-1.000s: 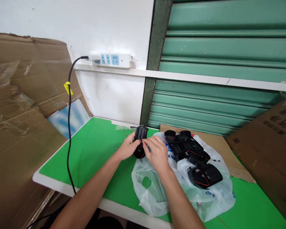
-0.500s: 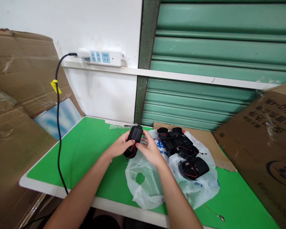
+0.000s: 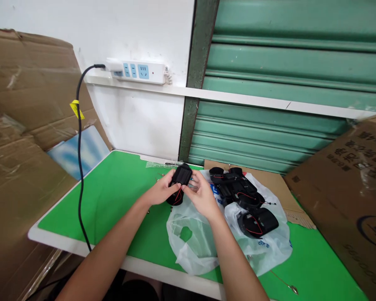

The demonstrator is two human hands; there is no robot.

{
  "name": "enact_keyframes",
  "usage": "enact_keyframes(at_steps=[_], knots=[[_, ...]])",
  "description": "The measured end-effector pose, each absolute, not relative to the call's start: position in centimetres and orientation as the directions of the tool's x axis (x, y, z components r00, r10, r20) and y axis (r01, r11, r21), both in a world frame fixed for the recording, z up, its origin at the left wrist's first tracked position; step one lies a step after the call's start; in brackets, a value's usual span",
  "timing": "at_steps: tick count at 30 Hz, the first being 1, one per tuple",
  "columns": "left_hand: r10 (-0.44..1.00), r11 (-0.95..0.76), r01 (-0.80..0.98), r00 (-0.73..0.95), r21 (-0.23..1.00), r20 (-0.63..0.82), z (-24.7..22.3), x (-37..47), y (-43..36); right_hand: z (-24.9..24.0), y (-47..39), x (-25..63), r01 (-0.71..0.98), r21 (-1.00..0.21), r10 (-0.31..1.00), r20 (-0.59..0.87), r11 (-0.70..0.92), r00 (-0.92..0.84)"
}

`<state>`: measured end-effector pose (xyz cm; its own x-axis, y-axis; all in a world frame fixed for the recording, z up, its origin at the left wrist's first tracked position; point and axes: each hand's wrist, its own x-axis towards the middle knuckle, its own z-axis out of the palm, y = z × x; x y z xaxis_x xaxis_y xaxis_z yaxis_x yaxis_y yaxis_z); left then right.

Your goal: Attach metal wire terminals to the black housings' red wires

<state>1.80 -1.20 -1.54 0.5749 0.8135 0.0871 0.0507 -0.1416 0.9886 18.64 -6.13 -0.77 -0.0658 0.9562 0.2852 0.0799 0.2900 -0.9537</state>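
Between both hands is a black plastic casing [image 3: 182, 174] with a ribbed upper part, a rounded lower part and a thin red wire. My left hand [image 3: 160, 189] grips its left side, the thumb across the front near the wire. From the right, my right hand [image 3: 203, 195] holds it too, with its thumb tip beside the other thumb and its fingers behind the edge. Several similar black casings [image 3: 258, 222] with red wires lie to the right on a white plastic bag [image 3: 194, 251]. The back of the held casing is hidden.
The green table top [image 3: 106, 200] has a white edge. A flat cardboard sheet [image 3: 275, 184] lies under the bag's far side. Large cardboard boxes stand left and right [image 3: 341, 200]. A black cable [image 3: 80, 167] hangs from a power strip [image 3: 138, 72]. A small metal piece [image 3: 293, 289] lies front right.
The camera view has shifted slightly, so the scene sits a little further right. The casing is turned slightly in both hands; the grip stays much the same.
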Motion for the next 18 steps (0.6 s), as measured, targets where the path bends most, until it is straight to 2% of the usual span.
enact_keyframes(at_steps=[18], knots=[[0.888, -0.226, 0.121, 0.434, 0.967, 0.153, -1.8, 3.2, -2.1, -2.2, -5.2, 17.8, -0.019, -0.966, 0.966, 0.259, 0.26, 0.005]])
